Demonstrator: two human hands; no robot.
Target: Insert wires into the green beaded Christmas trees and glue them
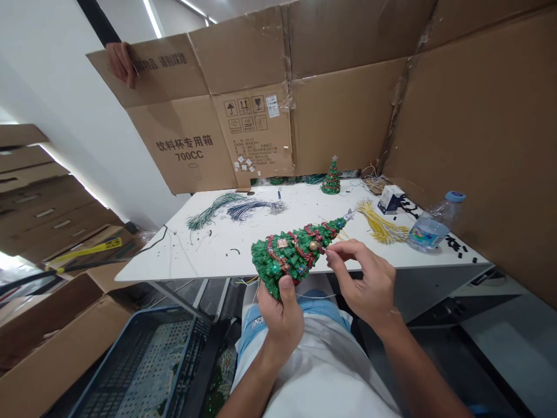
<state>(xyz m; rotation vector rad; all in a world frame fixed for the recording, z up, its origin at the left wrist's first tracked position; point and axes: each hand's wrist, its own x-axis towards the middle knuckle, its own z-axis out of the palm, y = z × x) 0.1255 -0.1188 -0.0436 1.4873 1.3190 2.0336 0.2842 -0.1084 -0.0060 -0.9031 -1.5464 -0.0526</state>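
Note:
A green Christmas tree ornament [300, 249] lies tilted in front of my body, its star tip pointing up and right. Red garland, a gold ball and small gift shapes decorate it. My left hand [281, 310] grips it by the wide base, thumb on the near side. At its right side, my right hand [365, 278] pinches thumb and forefinger together near the gold ball. Whatever lies between those fingertips is too small to make out. A thin pale wire runs below the tree between my hands.
On the white table [209, 255] lie green wires [213, 212], dark blue wires [255, 208] and yellow wires [383, 223]. A second tree [331, 179], a small box [390, 199] and a water bottle [435, 223] stand there. Cardboard [339, 116] walls the back; another person's hand [122, 64] holds it. A crate [143, 354] sits lower left.

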